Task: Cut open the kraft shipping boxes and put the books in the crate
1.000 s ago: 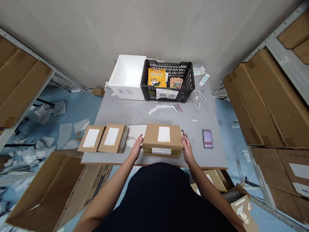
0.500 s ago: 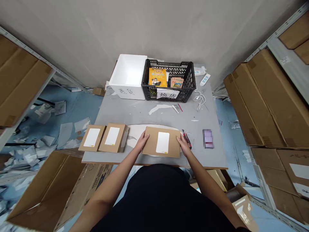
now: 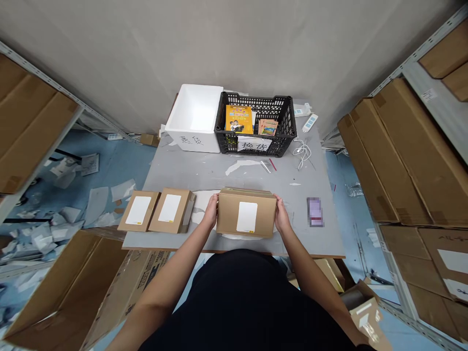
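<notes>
Kraft cardboard box (image 3: 246,213) sits clasped between both hands near the table's front edge, its white label facing up. Left hand (image 3: 210,213) and right hand (image 3: 281,218) press its short ends, the fingers (image 3: 214,202) held close together and wrapped around the corners; whether it has left the grey table (image 3: 183,170) I cannot tell. Both forearms angle inward, elbows wide. Just left of the left hand lie two labelled cardboard boxes (image 3: 138,210) (image 3: 170,210), so three boxes now show labels. Well ahead of the fingertips, a black plastic crate (image 3: 226,141) still holds picture books (image 3: 238,119) beside a white foam box (image 3: 193,144).
</notes>
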The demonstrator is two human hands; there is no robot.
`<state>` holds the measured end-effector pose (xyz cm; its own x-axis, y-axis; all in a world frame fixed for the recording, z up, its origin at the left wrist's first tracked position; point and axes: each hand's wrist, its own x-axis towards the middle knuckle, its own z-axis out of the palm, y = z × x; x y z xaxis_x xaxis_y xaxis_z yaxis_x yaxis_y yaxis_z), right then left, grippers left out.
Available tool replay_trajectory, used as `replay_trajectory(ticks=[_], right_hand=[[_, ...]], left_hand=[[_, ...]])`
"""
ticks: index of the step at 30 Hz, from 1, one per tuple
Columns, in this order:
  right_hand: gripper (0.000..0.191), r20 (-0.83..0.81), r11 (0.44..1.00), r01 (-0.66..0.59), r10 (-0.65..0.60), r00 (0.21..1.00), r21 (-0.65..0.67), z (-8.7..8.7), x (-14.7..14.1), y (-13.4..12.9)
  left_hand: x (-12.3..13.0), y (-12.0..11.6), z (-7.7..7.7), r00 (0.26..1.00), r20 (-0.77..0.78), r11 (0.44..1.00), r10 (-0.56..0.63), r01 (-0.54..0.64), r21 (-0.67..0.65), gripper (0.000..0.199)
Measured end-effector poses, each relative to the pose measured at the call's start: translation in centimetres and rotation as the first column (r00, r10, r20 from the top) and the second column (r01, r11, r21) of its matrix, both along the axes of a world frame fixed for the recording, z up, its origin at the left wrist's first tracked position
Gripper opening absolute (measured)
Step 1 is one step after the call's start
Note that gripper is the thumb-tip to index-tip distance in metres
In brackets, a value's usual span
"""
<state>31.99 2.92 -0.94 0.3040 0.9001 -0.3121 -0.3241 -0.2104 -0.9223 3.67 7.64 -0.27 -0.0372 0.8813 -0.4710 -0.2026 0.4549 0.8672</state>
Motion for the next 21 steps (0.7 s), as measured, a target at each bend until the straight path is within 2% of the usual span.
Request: replay_trajectory(ticks=[3, 6, 10, 15, 17, 21], right_hand=[[0.042, -0.046, 1.000, 0.020, -0.019, 0.999, 0.024, 0.6, 0.3, -0.3], [0.040, -0.041, 0.999, 0.042, -0.042, 0.998, -0.008, 0.9, 0.5, -1.1], [0.054, -0.063, 0.999, 0.006, -0.009, 0.998, -0.053, 0.8, 0.5, -2.9], [0.067, -0.127, 0.973, -0.121, 0.097, 0.987, -0.197, 0.4, -0.7, -4.6], [0.070, -0.137, 0.969, -0.139, 0.112, 0.984, -0.203, 0.6, -1.0, -4.5], [0.067, -0.054, 0.987, -0.129, 0.125, 0.991, -0.093, 1.2, -0.9, -3.1]], left_hand=[[-0.2, -0.6, 0.6, 0.999, 0.005, 0.999, 0.041, -0.041, 0.032, 0.059], [-0.8, -1.3, 0.8, 0.999, 0.016, 0.999, 0.038, -0.038, 0.015, 0.061], [-1.8, -2.5, 0.9, 0.999, 0.049, 0.999, -0.011, 0.013, -0.041, 0.065], [-1.5, -3.7, 1.3, 0.993, 0.062, 0.990, -0.103, 0.108, -0.086, 0.071], [-1.2, -3.6, 1.4, 0.986, 0.085, 0.987, -0.145, 0.150, -0.058, 0.073], [-1.3, -2.6, 1.2, 0.991, 0.002, 0.987, -0.134, 0.134, 0.090, 0.068]])
